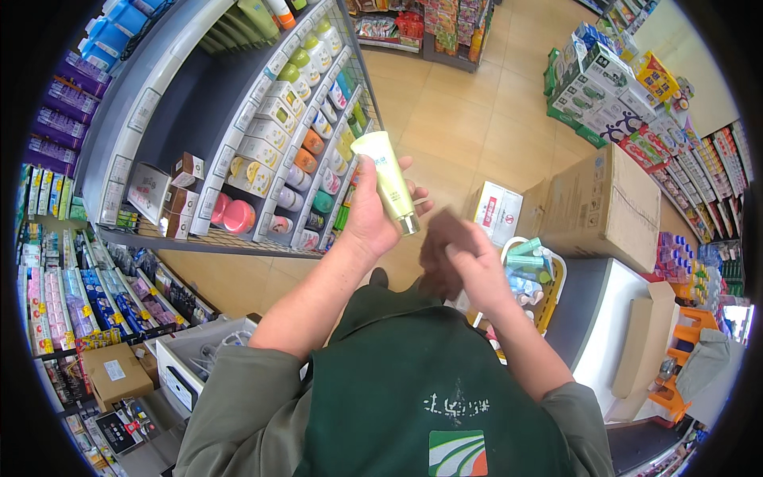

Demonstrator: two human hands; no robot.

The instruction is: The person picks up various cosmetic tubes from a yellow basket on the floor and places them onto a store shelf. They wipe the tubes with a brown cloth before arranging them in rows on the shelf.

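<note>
A pale green squeeze tube (pixel 384 170) with a shiny cap lies across the palm of my left hand (pixel 371 208), the thumb pressed on its side. The tube bears writing and its cap points down toward me. To the right, my right hand (pixel 480 262) grips a bunched brown cloth (pixel 444 247), which is blurred. The cloth hangs just beside the cap, apart from it as far as I can see. Left of my hands stands a shop shelf (pixel 173 137) with jars, bottles and boxes; several green tubes (pixel 253 21) stand on its top tier.
A yellow basket (pixel 557 292) of bottles and tubes sits at my right, by a large cardboard carton (pixel 602 208) and a white-topped counter (pixel 608 322). Stacked drink cartons (pixel 602 89) stand farther off. A grey bin (pixel 202 346) holding cables is at lower left. Tiled floor (pixel 459 113) runs ahead.
</note>
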